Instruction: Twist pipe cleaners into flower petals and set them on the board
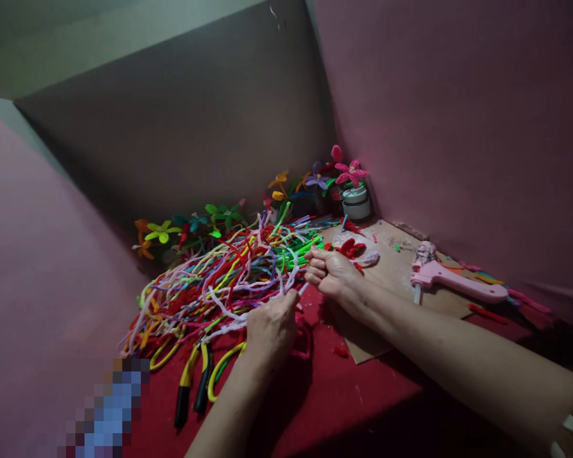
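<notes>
My left hand (pixel 273 326) is closed on a pale lilac pipe cleaner (pixel 291 270), whose bent lengths stick out past the thumb. My right hand (pixel 335 278) is curled in a pinch just to the right and a little farther off. A thin pale strand shows between the two hands; the right fingertips are partly hidden. Behind them spreads a large tangled heap of coloured pipe cleaners (pixel 205 280), with a bright green bundle (pixel 298 251) near the right fingers. Pliers (pixel 203 372) with yellow and black handles lie left of my left wrist, beside a yellow loop handle (pixel 214 378).
A pink glue gun (pixel 463 283) lies on a cardboard sheet (pixel 363 340) at right, near red fuzzy petals (pixel 349 248). Pipe-cleaner flowers (pixel 229 215) and a white-lidded jar (pixel 356 203) line the back wall. Red cloth (pixel 325 394) covers the surface; pink walls stand either side.
</notes>
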The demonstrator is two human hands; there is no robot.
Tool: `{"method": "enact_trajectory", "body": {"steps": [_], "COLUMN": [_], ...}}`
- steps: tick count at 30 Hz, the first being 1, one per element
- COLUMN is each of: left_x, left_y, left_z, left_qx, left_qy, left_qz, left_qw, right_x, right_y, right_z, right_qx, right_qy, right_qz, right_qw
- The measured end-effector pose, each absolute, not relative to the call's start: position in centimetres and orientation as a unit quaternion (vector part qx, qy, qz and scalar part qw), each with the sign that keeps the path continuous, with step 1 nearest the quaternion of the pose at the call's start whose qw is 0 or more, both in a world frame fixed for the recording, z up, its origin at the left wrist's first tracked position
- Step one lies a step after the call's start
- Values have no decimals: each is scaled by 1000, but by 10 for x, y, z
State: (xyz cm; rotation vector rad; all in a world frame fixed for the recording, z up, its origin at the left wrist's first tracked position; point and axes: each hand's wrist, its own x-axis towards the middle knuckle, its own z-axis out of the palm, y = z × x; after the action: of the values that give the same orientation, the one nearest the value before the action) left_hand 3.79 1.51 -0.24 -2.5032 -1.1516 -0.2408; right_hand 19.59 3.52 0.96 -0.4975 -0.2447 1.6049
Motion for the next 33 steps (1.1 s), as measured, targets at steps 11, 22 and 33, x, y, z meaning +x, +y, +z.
{"method": "enact_trajectory", "body": {"steps": [11,22,33], "left_x": [10,-49,-37], "left_y": [28,52,67], "left_z": [19,47,43], "left_qx": [-877,-673,-353], "left_qy": [-427,-524,-377], "left_qz": [-92,-430,-707], "left_qw": [198,-296,-483], "right_x": [213,215,195], "right_y": [38,41,33], "right_z": [14,13,4], "right_qx": [-232,-208,-137], "right_qy": [-117,-90,-98], "right_qz": [661,649,697], "right_qw": [704,727,697]}}
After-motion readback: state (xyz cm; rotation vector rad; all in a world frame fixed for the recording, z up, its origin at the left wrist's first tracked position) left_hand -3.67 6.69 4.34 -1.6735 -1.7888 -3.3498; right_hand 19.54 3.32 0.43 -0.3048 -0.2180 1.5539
